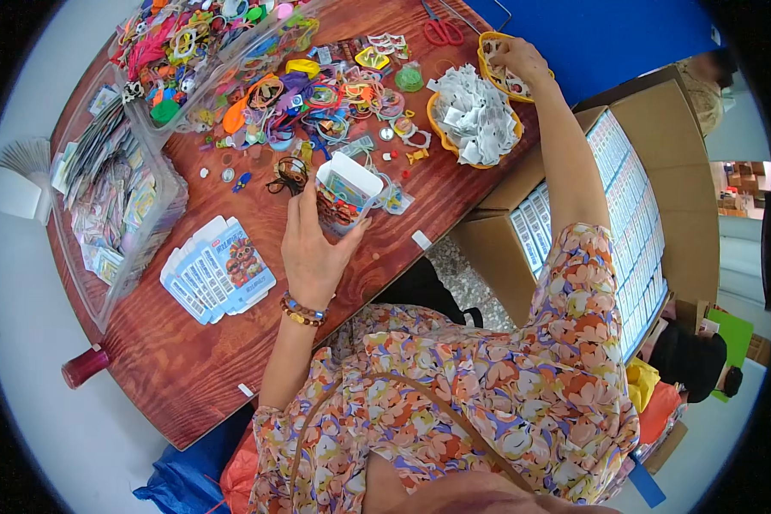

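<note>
Left hand (313,248): grasping open small box (344,193), near yellow basket (475,116).
Right hand (516,58): reaching into far basket (505,73); grip unclear.
Risk: tilted box could spill contents.

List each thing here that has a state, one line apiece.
small carton: top flap open, held upright in the left hand
right hand: reaching into the far yellow basket
near yellow basket: heaped with white paper slips
flat cartons: unfolded, stacked on the table
scissors: lying closed
clear bin: full of packets

Small open printed box (344,195), upright, flap raised, above the wooden table (188,360). Yellow basket (491,53) of small pieces at the table's far edge.
</note>
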`<state>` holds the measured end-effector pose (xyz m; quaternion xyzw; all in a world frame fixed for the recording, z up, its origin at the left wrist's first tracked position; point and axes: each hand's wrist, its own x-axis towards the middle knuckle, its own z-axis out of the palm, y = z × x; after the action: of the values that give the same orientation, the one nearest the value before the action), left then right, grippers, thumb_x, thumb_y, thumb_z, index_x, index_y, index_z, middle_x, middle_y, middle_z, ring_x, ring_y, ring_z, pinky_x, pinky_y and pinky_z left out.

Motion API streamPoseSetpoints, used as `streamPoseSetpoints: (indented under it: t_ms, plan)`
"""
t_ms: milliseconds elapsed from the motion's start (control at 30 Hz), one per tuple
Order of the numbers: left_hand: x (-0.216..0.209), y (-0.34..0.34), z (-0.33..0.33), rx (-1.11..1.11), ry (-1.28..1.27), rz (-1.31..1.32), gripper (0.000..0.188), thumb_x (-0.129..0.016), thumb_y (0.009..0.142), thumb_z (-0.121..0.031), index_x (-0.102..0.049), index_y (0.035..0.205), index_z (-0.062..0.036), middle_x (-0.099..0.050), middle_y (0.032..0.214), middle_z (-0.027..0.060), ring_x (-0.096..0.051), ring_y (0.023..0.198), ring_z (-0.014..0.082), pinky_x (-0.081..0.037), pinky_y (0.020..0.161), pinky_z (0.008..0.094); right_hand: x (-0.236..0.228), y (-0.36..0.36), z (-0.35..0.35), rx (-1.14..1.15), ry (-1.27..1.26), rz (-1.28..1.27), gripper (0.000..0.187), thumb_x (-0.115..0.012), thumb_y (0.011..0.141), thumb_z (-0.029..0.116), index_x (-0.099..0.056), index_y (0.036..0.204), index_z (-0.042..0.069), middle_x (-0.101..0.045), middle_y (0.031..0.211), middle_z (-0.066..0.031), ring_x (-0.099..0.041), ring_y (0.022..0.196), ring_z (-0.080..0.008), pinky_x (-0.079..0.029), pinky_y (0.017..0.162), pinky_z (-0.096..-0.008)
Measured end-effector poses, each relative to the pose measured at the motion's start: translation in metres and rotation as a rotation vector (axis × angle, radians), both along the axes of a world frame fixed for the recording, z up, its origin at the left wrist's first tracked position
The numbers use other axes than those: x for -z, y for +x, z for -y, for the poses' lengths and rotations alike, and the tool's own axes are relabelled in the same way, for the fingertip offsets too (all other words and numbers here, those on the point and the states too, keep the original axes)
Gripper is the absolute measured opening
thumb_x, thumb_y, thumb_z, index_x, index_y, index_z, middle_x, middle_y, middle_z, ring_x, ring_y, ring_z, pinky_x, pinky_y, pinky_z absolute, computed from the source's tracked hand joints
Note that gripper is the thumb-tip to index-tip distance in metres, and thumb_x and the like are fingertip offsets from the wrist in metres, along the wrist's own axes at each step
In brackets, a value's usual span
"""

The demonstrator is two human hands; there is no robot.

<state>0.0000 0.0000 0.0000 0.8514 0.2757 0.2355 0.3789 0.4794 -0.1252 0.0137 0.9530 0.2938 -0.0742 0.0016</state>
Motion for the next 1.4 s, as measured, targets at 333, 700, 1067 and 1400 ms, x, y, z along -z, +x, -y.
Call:
streamPoseSetpoints:
  t_ms: [333,700,1067,1400]
  plan:
    - [0.005,0.002,0.007,0.032,0.060,0.070,0.084,-0.084,0.074,-0.030,-0.043,0.141,-0.0007,-0.056,0.120,0.0190,-0.062,0.106,0.0368,-0.054,0.083,0.0434,-0.020,-0.004,0.032,0.125,0.237,0.132,0.030,-0.060,0.090,0.032,-0.070,0.114,0.016,-0.075,0.100,-0.0097,-0.071,0.097,-0.0269,-0.053,0.086,-0.0419]
    - [0.010,-0.005,0.000,-0.075,0.109,0.024,0.080,-0.086,0.071,-0.029,-0.047,0.136,-0.0019,-0.057,0.111,0.0163,-0.062,0.100,0.0355,-0.054,0.080,0.0430,-0.056,-0.056,0.011,-0.086,0.502,0.340,0.025,-0.066,0.085,0.033,-0.074,0.094,0.011,-0.071,0.101,-0.0114,-0.067,0.094,-0.0339,-0.051,0.082,-0.0453]
    - [0.013,-0.012,-0.005,-0.167,0.219,0.142,0.083,-0.087,0.066,-0.030,-0.049,0.134,-0.0026,-0.058,0.106,0.0145,-0.064,0.092,0.0334,-0.056,0.070,0.0419,-0.057,-0.337,-0.064,-0.774,0.630,0.106,0.007,-0.072,0.082,0.009,-0.073,0.087,0.012,-0.061,0.128,-0.0083,-0.046,0.131,-0.0336,-0.028,0.113,-0.0485]
    - [0.016,-0.023,-0.018,-0.316,0.151,0.223,0.085,-0.086,0.067,-0.031,-0.046,0.136,-0.0002,-0.058,0.109,0.0160,-0.064,0.095,0.0343,-0.055,0.073,0.0426,-0.042,-0.354,-0.052,-0.833,0.880,0.010,0.028,-0.072,0.083,-0.002,-0.069,0.110,0.003,-0.063,0.117,-0.0124,-0.059,0.113,-0.0287,-0.056,0.081,-0.0347]
